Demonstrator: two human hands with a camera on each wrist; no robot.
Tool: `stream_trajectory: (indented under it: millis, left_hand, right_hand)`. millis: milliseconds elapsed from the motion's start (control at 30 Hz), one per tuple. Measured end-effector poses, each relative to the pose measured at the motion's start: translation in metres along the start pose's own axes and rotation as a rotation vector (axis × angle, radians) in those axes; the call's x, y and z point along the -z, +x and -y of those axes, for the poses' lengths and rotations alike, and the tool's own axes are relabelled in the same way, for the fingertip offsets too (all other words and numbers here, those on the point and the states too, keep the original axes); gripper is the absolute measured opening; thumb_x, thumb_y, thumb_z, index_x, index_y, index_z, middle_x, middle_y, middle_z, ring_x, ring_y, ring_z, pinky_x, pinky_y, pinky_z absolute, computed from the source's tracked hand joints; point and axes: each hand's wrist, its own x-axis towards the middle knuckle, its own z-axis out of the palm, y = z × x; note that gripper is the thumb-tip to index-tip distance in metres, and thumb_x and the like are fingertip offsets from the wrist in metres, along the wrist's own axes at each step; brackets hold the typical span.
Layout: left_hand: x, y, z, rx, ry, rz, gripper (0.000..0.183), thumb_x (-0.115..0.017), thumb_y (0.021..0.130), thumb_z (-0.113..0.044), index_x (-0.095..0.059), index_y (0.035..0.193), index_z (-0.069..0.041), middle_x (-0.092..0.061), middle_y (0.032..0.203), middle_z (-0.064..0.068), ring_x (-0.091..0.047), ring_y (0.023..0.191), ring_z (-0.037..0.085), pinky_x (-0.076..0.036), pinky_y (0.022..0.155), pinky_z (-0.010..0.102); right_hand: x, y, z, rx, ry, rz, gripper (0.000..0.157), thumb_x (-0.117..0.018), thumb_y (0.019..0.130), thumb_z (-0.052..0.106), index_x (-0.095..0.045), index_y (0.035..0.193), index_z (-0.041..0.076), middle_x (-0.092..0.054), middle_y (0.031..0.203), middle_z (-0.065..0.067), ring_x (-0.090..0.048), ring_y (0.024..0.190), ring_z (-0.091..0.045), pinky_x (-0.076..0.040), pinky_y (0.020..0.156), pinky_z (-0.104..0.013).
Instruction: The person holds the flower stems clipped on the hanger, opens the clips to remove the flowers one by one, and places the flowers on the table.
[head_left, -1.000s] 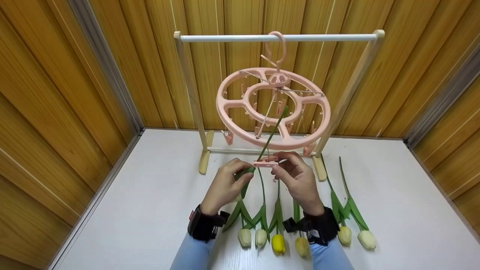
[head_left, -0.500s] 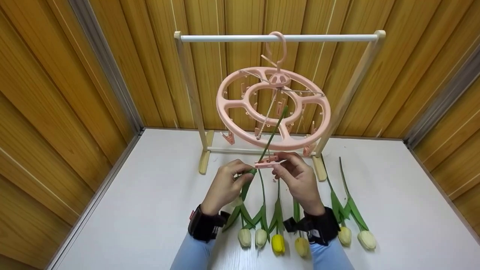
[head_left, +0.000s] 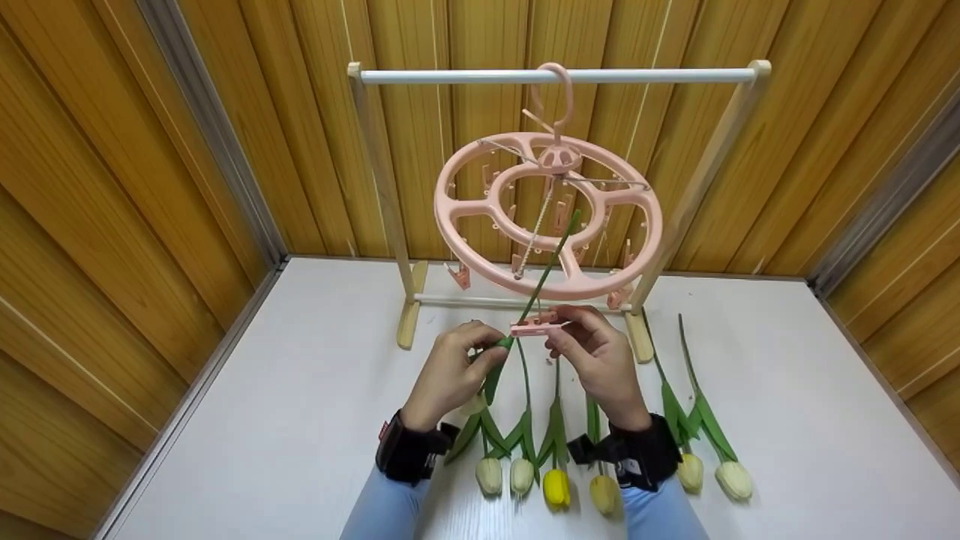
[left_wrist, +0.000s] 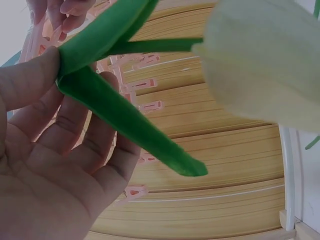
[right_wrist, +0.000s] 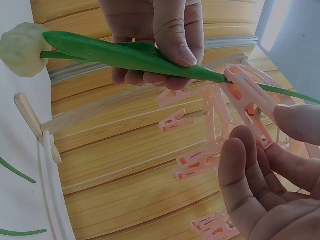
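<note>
My left hand (head_left: 450,371) pinches a white artificial tulip (left_wrist: 260,60) at its leaf base between thumb and forefinger. The flower head hangs downward and the green stem (head_left: 547,277) slants up in front of the hanger. My right hand (head_left: 596,364) grips the handle end of a pink clothes peg (right_wrist: 245,97) between thumb and fingers. In the right wrist view the stem passes at the peg's mouth, just above the leaves. Whether the peg bites the stem, I cannot tell. The peg hangs on a cord below the round pink clip hanger (head_left: 465,259).
The hanger hooks over the white rail (head_left: 450,76) of a wooden stand (head_left: 382,165). Other pink pegs (head_left: 459,276) dangle from it. Several tulips, among them a yellow tulip (head_left: 556,489) and a white tulip (head_left: 733,480), lie on the white table (head_left: 247,420).
The hanger, peg and stem have shifted very slightly to the right. Both hands keep their grips and nearly the same places.
</note>
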Motion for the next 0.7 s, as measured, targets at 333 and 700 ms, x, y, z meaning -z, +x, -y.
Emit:
stream_trajectory:
  millis: [333, 700]
  left_hand:
    - [-0.0014, -0.0008, -0.0011, -0.016, -0.007, -0.008, 0.010, -0.071, 0.097, -0.009, -0.076, 0.100, -0.001, -0.070, 0.093, 0.006, -0.067, 0.086, 0.017, -0.056, 0.076, 0.030]
    - [-0.0008, 0.0008, -0.0019, -0.010, -0.007, -0.005, 0.008, -0.070, 0.097, -0.007, -0.075, 0.100, -0.002, -0.069, 0.093, 0.006, -0.066, 0.086, 0.017, -0.056, 0.075, 0.029]
  right_hand:
    - [-0.0009, -0.0005, 0.0007, -0.002, -0.026, -0.020, 0.026, -0.061, 0.099, -0.007, -0.063, 0.125, -0.013, -0.067, 0.113, -0.018, -0.066, 0.083, -0.012, -0.056, 0.071, -0.024]
    - [-0.0001, 0.0003, 0.0009, -0.019, -0.008, -0.014, 0.027, -0.061, 0.099, -0.007, -0.061, 0.125, -0.016, -0.069, 0.114, -0.013, -0.066, 0.083, -0.011, -0.057, 0.071, -0.025]
